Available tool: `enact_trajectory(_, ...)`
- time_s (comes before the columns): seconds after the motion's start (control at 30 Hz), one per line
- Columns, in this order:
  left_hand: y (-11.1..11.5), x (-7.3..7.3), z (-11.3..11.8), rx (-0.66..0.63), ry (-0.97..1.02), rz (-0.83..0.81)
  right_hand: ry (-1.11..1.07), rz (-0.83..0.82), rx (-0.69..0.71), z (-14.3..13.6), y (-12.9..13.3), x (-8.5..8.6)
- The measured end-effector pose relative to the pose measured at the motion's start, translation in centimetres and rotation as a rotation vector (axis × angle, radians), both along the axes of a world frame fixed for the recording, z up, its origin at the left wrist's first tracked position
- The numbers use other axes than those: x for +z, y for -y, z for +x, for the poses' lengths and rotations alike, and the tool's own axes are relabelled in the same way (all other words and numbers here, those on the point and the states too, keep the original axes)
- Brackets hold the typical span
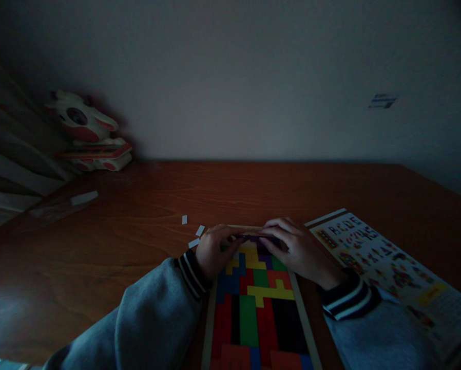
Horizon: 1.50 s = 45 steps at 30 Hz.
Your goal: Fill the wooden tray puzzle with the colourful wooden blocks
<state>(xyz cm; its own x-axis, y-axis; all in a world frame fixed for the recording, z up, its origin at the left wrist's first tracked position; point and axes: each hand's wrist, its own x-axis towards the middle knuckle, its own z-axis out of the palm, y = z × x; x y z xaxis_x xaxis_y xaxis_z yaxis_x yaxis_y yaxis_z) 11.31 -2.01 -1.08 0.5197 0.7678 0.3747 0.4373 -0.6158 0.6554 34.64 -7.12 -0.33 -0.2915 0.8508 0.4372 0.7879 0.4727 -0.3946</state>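
Note:
A puzzle board with a pale frame lies in front of me, filled with blocky red, green, blue, yellow and black pieces. At its far end my left hand and my right hand come close together, thumbs and fingers closed in a pinch. Between their fingertips is a dark purple puzzle piece, partly covered by the fingers. Dim light hides whether that piece is raised or lies in the board. Below the hands, a yellow piece spans the board's middle.
A printed sheet of coloured figures lies to the right, partly under my right sleeve. Several small white paper bits are left of the board's far end. A cow-shaped toy stands at the back left by a curtain.

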Motion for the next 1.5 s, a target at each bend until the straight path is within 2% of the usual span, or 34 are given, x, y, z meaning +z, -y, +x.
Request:
enact_trajectory(0.13,0.0,0.0,0.1,0.061,0.013,0.012,-0.012,0.000,-0.001,0.0,-0.1,-0.1)
enact_trajectory(0.37,-0.6,-0.5,-0.1,0.010,-0.090,0.101,-0.016,-0.016,0.003,-0.2,0.1,-0.1)
enact_trajectory(0.53,-0.2,-0.1,-0.2,0.054,-0.195,0.231,-0.030,-0.012,-0.012,-0.3,0.1,0.1)
enact_trajectory(0.7,0.5,0.6,-0.5,-0.068,-0.218,0.307,-0.025,-0.030,0.004,-0.2,0.0,0.1)
enact_trajectory(1.0,0.4,0.1,-0.8,-0.354,-0.209,0.229,-0.029,-0.049,0.032,-0.2,0.1,0.1)
enact_trajectory(1.27,0.4,0.2,-0.7,-0.423,-0.201,0.174,0.004,-0.081,0.023,0.1,-0.2,-0.5)
enact_trajectory(1.37,0.5,0.3,-0.8,-0.494,-0.270,0.188,0.007,-0.073,0.011,0.0,-0.2,-0.3)
enact_trajectory(1.5,0.6,0.4,-0.8,-0.517,-0.320,0.234,-0.035,-0.075,-0.039,0.0,-0.3,-0.2)
